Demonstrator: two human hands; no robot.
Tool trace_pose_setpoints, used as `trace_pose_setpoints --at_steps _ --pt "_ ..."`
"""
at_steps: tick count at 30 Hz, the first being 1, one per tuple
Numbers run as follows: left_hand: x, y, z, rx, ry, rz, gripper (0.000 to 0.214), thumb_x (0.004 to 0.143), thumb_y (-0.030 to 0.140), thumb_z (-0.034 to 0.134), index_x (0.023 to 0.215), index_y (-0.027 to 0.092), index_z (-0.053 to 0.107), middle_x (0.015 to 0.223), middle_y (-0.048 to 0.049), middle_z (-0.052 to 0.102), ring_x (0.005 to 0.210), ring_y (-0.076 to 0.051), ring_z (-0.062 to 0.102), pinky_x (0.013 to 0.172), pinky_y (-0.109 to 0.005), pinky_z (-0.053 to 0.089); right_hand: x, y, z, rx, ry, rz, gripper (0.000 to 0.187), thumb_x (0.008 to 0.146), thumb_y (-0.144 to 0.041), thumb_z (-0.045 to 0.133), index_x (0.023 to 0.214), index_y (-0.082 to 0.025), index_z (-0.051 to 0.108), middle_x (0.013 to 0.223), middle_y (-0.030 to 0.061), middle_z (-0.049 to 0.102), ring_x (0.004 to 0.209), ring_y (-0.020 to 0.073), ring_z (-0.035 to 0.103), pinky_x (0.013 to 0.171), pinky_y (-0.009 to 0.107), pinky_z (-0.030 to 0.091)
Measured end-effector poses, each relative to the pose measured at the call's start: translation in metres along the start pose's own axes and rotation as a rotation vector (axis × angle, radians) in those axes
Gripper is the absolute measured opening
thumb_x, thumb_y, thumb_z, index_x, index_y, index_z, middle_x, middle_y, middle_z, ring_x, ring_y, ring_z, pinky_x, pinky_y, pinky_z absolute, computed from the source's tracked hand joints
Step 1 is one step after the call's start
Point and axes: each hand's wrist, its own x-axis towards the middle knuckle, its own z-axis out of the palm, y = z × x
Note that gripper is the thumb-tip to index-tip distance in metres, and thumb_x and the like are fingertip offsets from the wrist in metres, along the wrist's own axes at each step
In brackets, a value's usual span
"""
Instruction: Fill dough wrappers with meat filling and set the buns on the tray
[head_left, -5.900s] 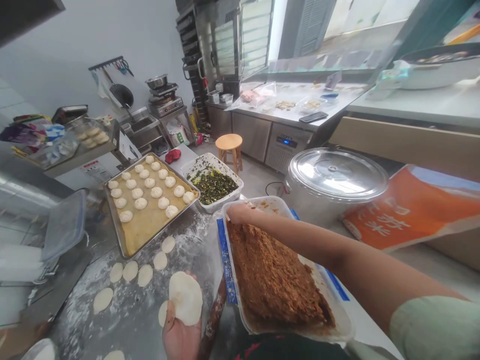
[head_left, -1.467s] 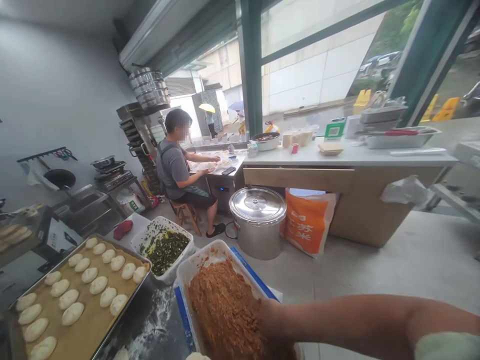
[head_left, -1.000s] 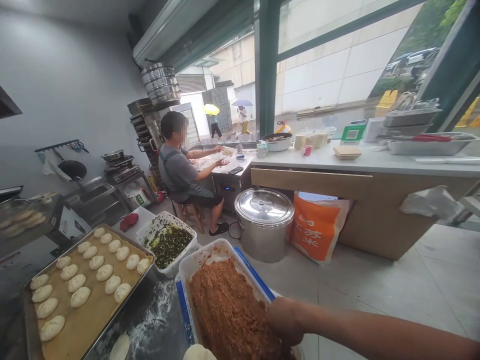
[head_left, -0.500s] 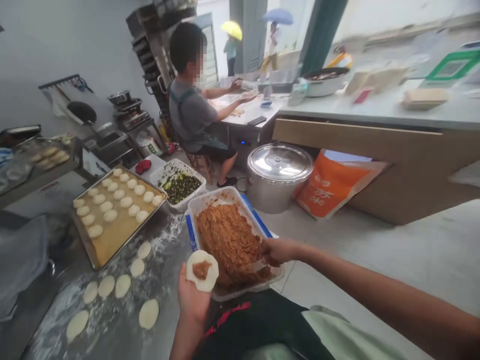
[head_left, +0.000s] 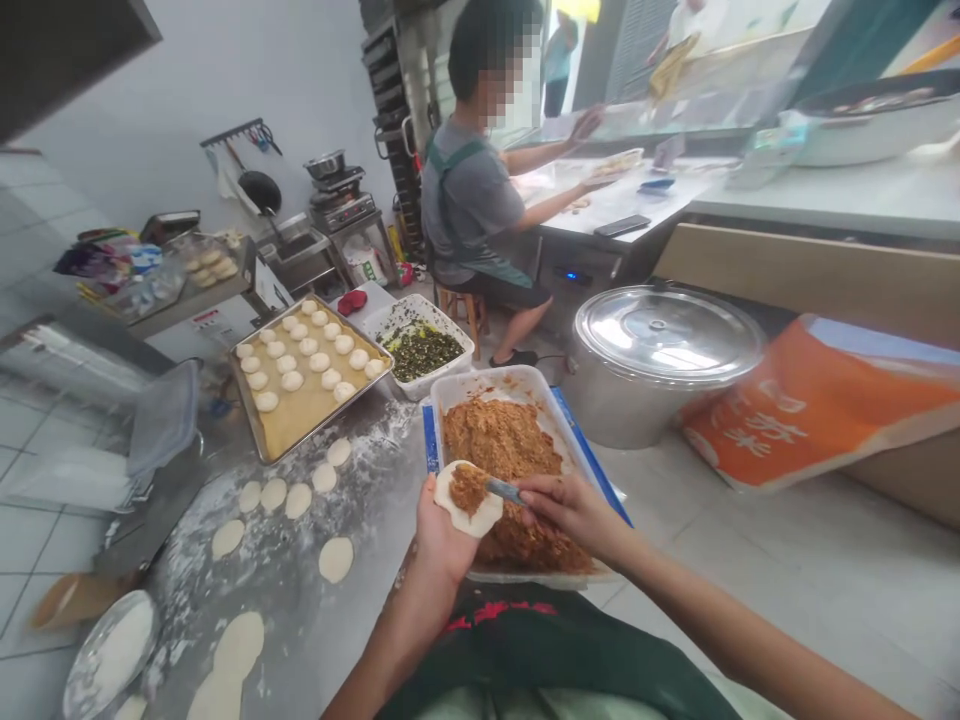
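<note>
On the palm and fingers of my left hand (head_left: 442,535) rests a round dough wrapper (head_left: 480,520), with reddish-brown filling (head_left: 466,488) on its middle. My right hand (head_left: 570,510) grips a small grey filling spatula (head_left: 505,490). Its tip is buried in the filling on the wrapper, so the end's shape is hidden. Just beyond and below both hands stands a clear plastic tub (head_left: 487,378) with blue side clips, holding a mass of the same filling (head_left: 502,435). Several flat dough wrappers (head_left: 336,560) lie on the floured steel table (head_left: 367,610) to the left.
A lined baking tray (head_left: 307,400) holds rows of filled buns; beside it is a tub of green filling (head_left: 420,350). A flour bowl (head_left: 112,650) sits lower left. A lidded steel pot (head_left: 667,335) and orange sack (head_left: 787,420) stand right. A co-worker (head_left: 480,180) sits ahead.
My right hand has come up from the tub to the wrapper, bringing the spatula onto it. More filling now sits on the wrapper. The view has swung left.
</note>
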Motion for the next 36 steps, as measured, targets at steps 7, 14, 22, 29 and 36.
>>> trace_pose_setpoints --at_steps 7,14,22,29,36 --pt "-0.01 0.008 0.01 -0.023 -0.044 0.006 0.035 0.08 0.038 0.041 0.084 0.012 0.063 0.088 -0.0107 0.063 0.082 -0.021 0.059 0.079 -0.038 0.044 -0.01 0.001 0.027 -0.639 0.229 -0.334 0.054 0.075 -0.005 0.035 0.123 -0.026 0.049 0.095 0.0068 0.057 0.084 0.0167 0.054 0.073 0.028 0.044" --pt "-0.006 0.024 -0.002 -0.091 0.009 0.007 0.039 0.08 0.04 0.039 0.081 0.01 0.063 0.085 -0.0128 0.063 0.085 -0.025 0.059 0.079 -0.043 0.044 -0.012 -0.005 0.003 -0.853 0.115 -0.368 0.049 0.078 -0.006 0.035 0.12 -0.027 0.052 0.084 0.0052 0.057 0.075 0.0151 0.053 0.066 0.025 0.044" --pt "-0.012 0.028 0.008 -0.042 -0.076 0.002 0.039 0.079 0.042 0.041 0.088 0.011 0.063 0.091 -0.0126 0.064 0.091 -0.025 0.057 0.082 -0.042 0.043 0.002 -0.013 0.004 -0.791 0.202 -0.396 0.051 0.078 -0.006 0.033 0.121 -0.03 0.049 0.093 0.0061 0.057 0.081 0.0163 0.053 0.071 0.028 0.043" --pt "-0.009 0.025 0.001 -0.035 0.008 0.056 0.037 0.077 0.042 0.043 0.086 0.013 0.063 0.089 -0.0105 0.064 0.088 -0.024 0.058 0.082 -0.041 0.044 0.009 -0.026 -0.002 -0.373 -0.064 -0.134 0.028 0.086 -0.028 0.034 0.073 -0.02 0.058 0.064 0.0022 0.059 0.059 0.0132 0.053 0.059 0.025 0.04" --pt "-0.005 0.021 -0.002 -0.024 0.044 0.091 0.035 0.077 0.039 0.044 0.085 0.011 0.064 0.086 -0.0103 0.065 0.082 -0.021 0.06 0.079 -0.037 0.045 0.014 -0.015 0.001 0.056 -0.221 0.141 0.028 0.079 -0.043 0.043 0.068 -0.018 0.047 0.049 -0.0023 0.053 0.041 0.0082 0.04 0.041 0.021 0.029"
